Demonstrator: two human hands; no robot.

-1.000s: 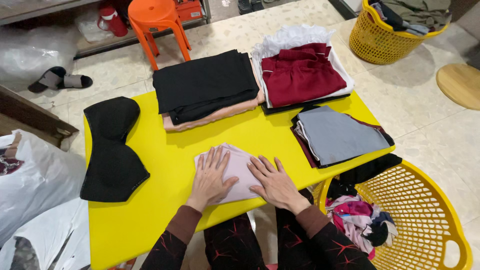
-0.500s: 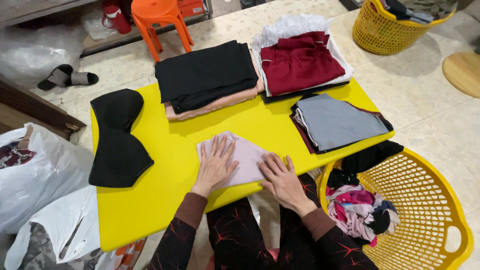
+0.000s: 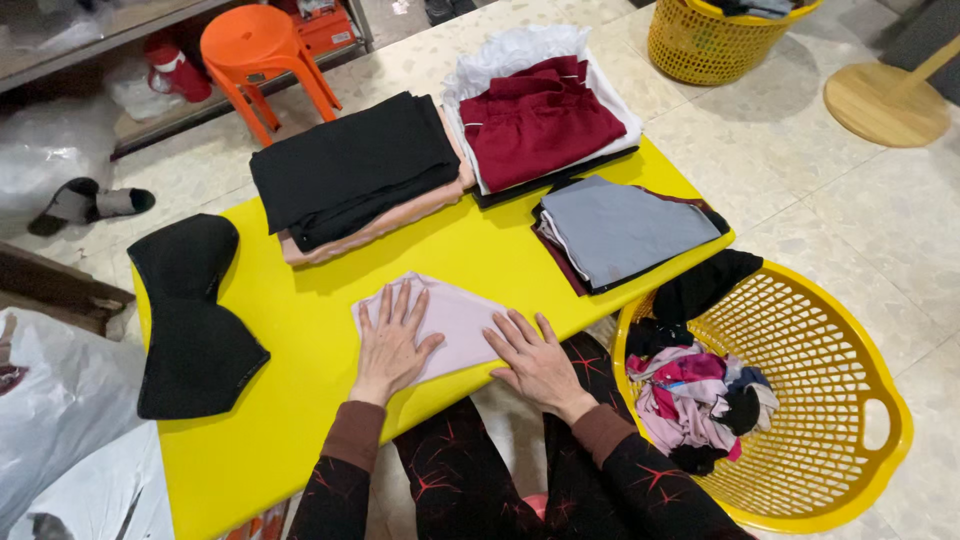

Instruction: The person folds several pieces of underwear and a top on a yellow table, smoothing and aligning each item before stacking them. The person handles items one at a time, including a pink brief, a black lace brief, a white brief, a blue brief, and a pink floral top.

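1. Pressing flat, fingers spread, left hand [image 3: 392,340] and right hand [image 3: 537,362] grasp nothing; both rest on one folded pale pink cloth [image 3: 455,318] at the yellow table [image 3: 300,420] near edge.
2. Three folded stacks lie beyond: black [image 3: 350,170], maroon [image 3: 545,120], grey [image 3: 620,228].
3. Two yellow baskets: one [image 3: 860,400] right, one [image 3: 700,45] far.

We are sliding our left hand [image 3: 392,340] lower across the pale pink folded cloth [image 3: 450,320], where a moment ago it lay nearer the upper edge. Our right hand [image 3: 535,360] is drawing back toward the table's near edge, now pressing only the cloth's right corner. The cloth itself is lying flatter and narrower than before.
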